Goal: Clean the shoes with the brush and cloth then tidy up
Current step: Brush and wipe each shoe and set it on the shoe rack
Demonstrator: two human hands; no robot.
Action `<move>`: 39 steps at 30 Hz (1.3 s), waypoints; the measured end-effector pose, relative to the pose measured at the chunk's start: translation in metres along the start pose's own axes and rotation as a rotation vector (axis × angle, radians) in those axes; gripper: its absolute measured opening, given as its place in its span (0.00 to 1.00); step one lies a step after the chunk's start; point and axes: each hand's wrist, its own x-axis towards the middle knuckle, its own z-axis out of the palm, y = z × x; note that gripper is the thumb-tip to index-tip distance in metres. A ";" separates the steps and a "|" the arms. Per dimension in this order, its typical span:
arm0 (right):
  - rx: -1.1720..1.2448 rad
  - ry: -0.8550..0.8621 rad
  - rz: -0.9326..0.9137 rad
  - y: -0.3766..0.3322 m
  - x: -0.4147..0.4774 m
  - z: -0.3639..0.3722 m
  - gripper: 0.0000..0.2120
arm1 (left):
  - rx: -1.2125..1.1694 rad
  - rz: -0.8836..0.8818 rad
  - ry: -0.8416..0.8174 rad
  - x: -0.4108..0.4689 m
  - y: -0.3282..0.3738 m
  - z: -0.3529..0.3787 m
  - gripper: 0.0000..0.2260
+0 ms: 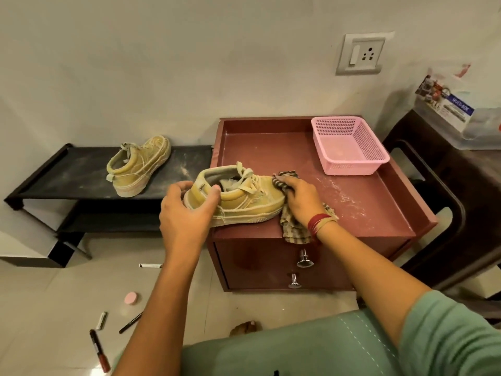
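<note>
Left hand (184,210): fingers and thumb clasp the heel of the shoe (244,202), which stands on the cabinet (366,204).
Right hand (298,199): fingers bunch the cloth (294,229) against the toe.
Wiping well: probably keep the heel clamped and stroke from the toe toward the left fingers.
Around: pink basket (352,168) beyond the right fingers; second shoe (138,166) beyond the left fingers.
Hindrance: the dangling cloth may drag dust.
</note>
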 end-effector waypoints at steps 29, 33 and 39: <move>0.349 0.252 0.157 -0.007 0.000 -0.017 0.16 | -0.085 0.013 0.019 0.013 0.000 -0.011 0.39; 0.670 0.384 0.026 -0.036 0.007 -0.070 0.14 | -0.227 0.079 0.001 0.009 0.018 -0.003 0.39; 0.635 0.374 -0.130 -0.072 -0.021 -0.094 0.09 | -0.230 0.421 0.023 -0.001 0.037 -0.003 0.37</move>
